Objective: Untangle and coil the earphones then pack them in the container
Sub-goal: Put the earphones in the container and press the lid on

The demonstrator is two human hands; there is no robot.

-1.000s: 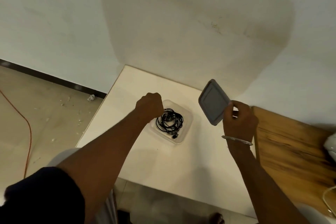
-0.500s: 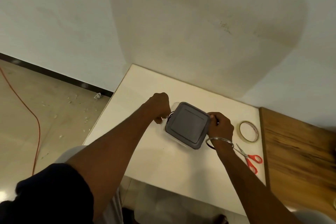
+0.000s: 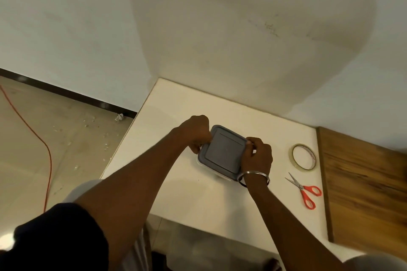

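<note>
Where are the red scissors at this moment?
In the head view, the scissors lie on the white table, right of the right hand, just nearer than the tape roll.

- Open bench [image 3: 182,196] lies before and beyond the closed container [image 3: 222,154].
- Tape roll [image 3: 312,156] and scissors [image 3: 302,187] occupy the right side.
- A wall [image 3: 220,50] blocks the far edge.

The grey lid [image 3: 222,152] hides the inside of the container [image 3: 199,160]. The right hand [image 3: 256,156] covers its right edge, the left hand [image 3: 196,132] its left corner. The wooden board [image 3: 363,182] is cut off at right.
</note>
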